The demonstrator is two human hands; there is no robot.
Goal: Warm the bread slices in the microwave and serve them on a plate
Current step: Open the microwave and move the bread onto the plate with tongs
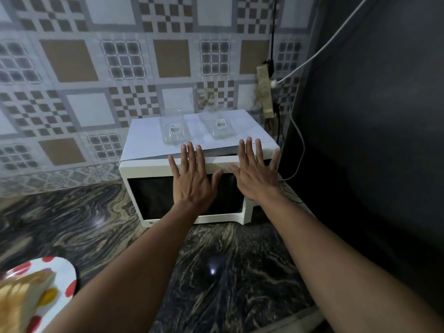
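A white microwave [153,195] with a dark door window stands on the counter against the tiled wall, its door closed. My left hand [192,181] and my right hand [255,174] are both held flat with fingers spread in front of the microwave's top front edge. Neither holds anything. At the bottom left, bread slices [21,294] lie on a white plate [68,272] with red and yellow spots, partly cut off by the frame.
Two clear glass containers [174,129] [219,123] with barcode labels stand on white paper on top of the microwave. A dark appliance wall [372,140] rises at the right. Cables [298,140] hang behind the microwave. The counter [72,224] is dark marbled stone.
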